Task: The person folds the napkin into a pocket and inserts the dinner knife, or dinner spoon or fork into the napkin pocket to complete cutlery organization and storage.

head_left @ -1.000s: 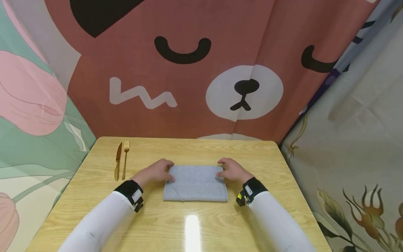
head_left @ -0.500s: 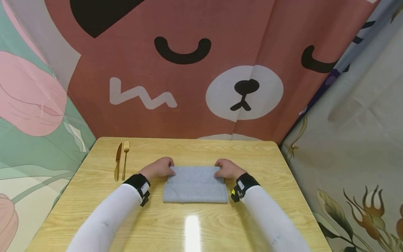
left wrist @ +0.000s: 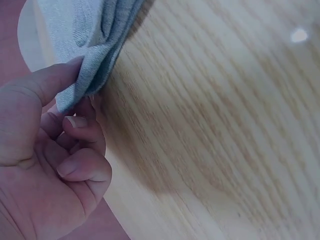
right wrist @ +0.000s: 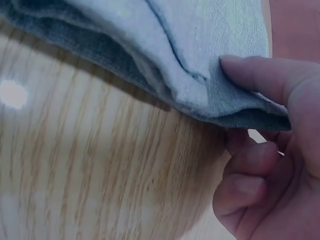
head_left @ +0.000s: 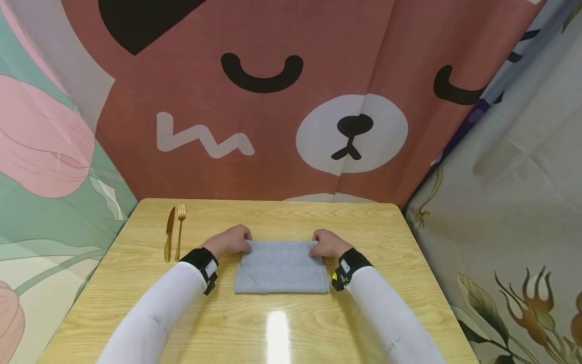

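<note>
Pinching cloth [head_left: 283, 268] corners, tabletop [head_left: 282, 220] all round.

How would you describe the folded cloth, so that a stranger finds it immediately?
Start from the wooden table and look between the left hand and the right hand. The folded cloth is there, each hand pinching a far corner. Unlike the slim golden knife and fork, it is wide, grey-blue fabric.

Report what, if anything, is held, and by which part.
The folded cloth: left hand pinches its far left corner, right hand its far right corner.
</note>
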`<action>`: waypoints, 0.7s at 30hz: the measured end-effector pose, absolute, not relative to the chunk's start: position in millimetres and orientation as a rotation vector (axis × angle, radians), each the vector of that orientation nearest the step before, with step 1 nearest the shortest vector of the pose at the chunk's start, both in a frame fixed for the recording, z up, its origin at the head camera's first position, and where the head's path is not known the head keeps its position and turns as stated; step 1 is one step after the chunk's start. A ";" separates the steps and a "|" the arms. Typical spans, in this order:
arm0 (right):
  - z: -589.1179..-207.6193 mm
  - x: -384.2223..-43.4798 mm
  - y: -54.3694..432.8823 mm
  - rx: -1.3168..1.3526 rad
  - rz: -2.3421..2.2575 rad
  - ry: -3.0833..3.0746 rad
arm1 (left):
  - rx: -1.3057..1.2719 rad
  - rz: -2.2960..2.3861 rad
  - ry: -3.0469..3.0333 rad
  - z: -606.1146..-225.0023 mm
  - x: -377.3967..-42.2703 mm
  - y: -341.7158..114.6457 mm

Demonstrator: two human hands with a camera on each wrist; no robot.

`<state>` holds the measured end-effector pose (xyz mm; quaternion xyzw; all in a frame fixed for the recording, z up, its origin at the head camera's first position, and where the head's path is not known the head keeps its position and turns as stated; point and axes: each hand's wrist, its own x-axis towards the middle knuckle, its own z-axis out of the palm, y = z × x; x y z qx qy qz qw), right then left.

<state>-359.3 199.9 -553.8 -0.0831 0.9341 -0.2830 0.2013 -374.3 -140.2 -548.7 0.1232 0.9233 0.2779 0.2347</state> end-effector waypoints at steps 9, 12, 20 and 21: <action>-553.4 -358.7 197.2 -0.128 -0.905 2.605 | 0.271 0.824 2.502 -546.6 -369.0 -136.4; -552.0 -356.5 198.0 -0.024 -0.970 2.563 | 0.227 0.868 2.459 -546.8 -367.4 -133.6; -544.7 -349.2 202.1 0.132 -1.146 2.393 | 0.105 0.992 2.370 -540.6 -358.1 -132.0; -544.7 -349.0 203.2 0.144 -1.176 2.363 | 0.098 1.008 2.362 -539.7 -356.9 -132.3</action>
